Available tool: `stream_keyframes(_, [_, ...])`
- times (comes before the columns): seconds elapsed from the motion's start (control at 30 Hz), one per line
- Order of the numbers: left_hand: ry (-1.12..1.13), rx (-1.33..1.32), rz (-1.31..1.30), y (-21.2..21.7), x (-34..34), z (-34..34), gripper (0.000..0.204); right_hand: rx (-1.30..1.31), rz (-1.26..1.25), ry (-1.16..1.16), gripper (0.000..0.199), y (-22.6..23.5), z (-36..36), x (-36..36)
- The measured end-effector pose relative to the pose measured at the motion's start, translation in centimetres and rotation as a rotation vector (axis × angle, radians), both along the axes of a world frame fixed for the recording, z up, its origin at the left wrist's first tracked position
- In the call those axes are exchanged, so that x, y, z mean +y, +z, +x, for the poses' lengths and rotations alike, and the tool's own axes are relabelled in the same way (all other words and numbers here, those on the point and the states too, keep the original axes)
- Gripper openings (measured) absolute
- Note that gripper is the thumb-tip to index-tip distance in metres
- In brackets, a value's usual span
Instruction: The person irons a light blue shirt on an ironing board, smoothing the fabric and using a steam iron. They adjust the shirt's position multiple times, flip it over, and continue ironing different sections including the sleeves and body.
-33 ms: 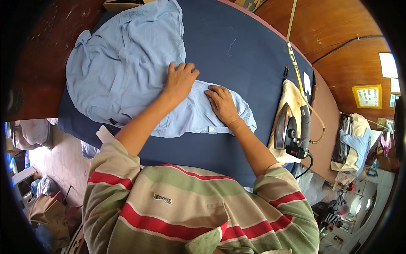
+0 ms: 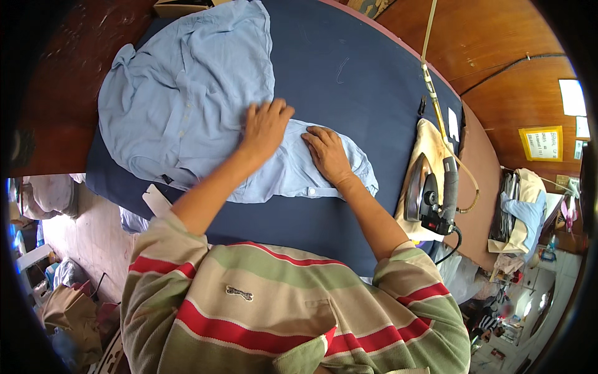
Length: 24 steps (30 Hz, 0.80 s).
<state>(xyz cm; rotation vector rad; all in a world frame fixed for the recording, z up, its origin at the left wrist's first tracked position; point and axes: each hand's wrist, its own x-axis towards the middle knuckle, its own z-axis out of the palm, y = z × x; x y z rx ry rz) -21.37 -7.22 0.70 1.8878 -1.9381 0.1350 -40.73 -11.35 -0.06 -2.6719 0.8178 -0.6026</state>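
Observation:
A light blue button-up shirt [image 2: 168, 106] lies spread on a dark blue padded table [image 2: 349, 68], with wrinkles across its body. One sleeve stretches to the right, and a small white button shows near its lower edge. My left hand [image 2: 266, 132] rests palm down where that sleeve meets the body, fingers extended and a little blurred. Farther along the sleeve lies my right hand [image 2: 327, 153], its fingers slightly bent and resting on the cloth. Neither hand grasps anything.
At the right, a steam iron [image 2: 430, 196] with a grey handle sits on a cream cloth [image 2: 428, 134]. Its hose [image 2: 438, 106] runs up past a wooden wall [image 2: 498, 50]. Folded clothes [image 2: 520, 206] are stacked farther right. A brown bag [image 2: 71, 318] stands at lower left.
My left hand has slid slightly toward me over the shirt. My right hand and the iron have stayed in place.

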Motion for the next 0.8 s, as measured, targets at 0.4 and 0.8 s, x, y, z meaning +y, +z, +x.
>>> stream_keyframes(0.4, [0.233, 0.002, 0.130, -1.2, 9.4, -0.1, 0.040, 0.280, -0.078, 0.028, 0.044, 0.8, -1.4, 0.5])
stream_keyframes(0.8, [0.075, 0.138, 0.292, -1.2, 3.1, -4.4, 0.046, 0.300, -0.075, 0.020, 0.047, 0.5, -1.3, 0.5])
